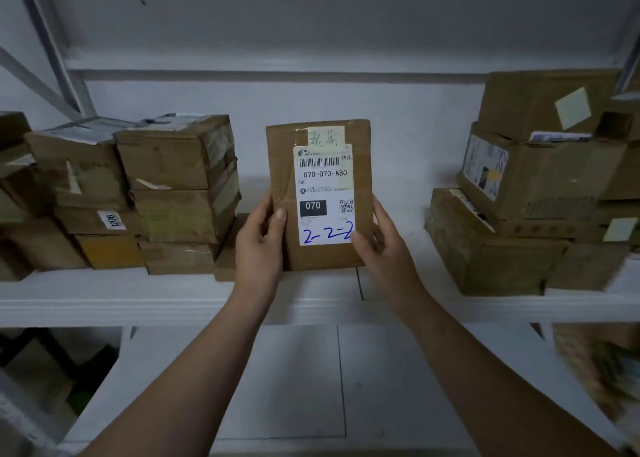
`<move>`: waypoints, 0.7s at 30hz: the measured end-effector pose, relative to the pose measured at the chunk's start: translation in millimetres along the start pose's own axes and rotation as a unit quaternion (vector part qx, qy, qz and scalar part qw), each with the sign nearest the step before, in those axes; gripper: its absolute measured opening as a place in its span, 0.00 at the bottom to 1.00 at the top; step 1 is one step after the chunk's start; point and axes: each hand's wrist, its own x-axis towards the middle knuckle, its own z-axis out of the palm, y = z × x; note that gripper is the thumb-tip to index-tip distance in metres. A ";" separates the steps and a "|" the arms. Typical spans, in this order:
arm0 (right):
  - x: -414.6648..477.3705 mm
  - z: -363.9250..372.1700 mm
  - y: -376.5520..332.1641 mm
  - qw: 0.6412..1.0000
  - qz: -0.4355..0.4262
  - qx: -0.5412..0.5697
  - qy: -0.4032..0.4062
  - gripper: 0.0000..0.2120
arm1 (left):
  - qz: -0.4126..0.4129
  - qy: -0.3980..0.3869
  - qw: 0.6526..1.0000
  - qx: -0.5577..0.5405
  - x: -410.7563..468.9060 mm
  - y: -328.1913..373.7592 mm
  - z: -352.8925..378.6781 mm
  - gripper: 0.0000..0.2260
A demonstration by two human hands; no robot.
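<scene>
I stand in a parcel storeroom | white metal shelf (104,304) in front of me | stacked taped cardboard boxes (176,193) left, more boxes (519,214) right | shipping label (323,193) with barcode and handwritten code.

Parcel (318,193): matt brown cardboard, glossy tape, smooth white paper label (323,195). Shelf (138,304): smooth white-painted, looks metal. Stacked boxes (176,193): rough, scuffed cardboard.

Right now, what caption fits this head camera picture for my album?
Left hand and right hand hold a brown parcel marked 2-2-2 upright at a white shelf between stacks of boxes.
</scene>
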 end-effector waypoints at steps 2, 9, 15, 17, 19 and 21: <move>-1.6 3.1 1.0 1.000 0.001 -0.006 0.009 0.30 | 0.000 0.003 1.000 -0.003 -1.0 -3.7 -2.2 0.17; -1.1 5.5 0.3 1.000 0.001 -0.007 0.010 0.28 | 0.005 0.005 1.000 -0.011 -2.2 -4.9 -4.5 0.18; -2.7 2.9 -2.8 1.000 0.007 -0.006 0.013 0.28 | -0.009 0.008 1.000 -0.022 -4.0 -7.0 -2.7 0.17; -4.6 0.3 -2.8 1.000 0.020 0.011 0.019 0.26 | -0.020 0.010 0.999 -0.032 -7.9 -6.1 0.0 0.16; -8.9 -2.6 -3.0 0.999 0.031 0.030 0.030 0.23 | -0.023 -0.003 1.000 -0.021 -15.2 -3.3 4.3 0.13; -15.1 -6.2 -1.3 0.998 0.025 0.030 0.058 0.20 | -0.017 -0.019 1.000 -0.009 -25.4 0.3 9.5 0.15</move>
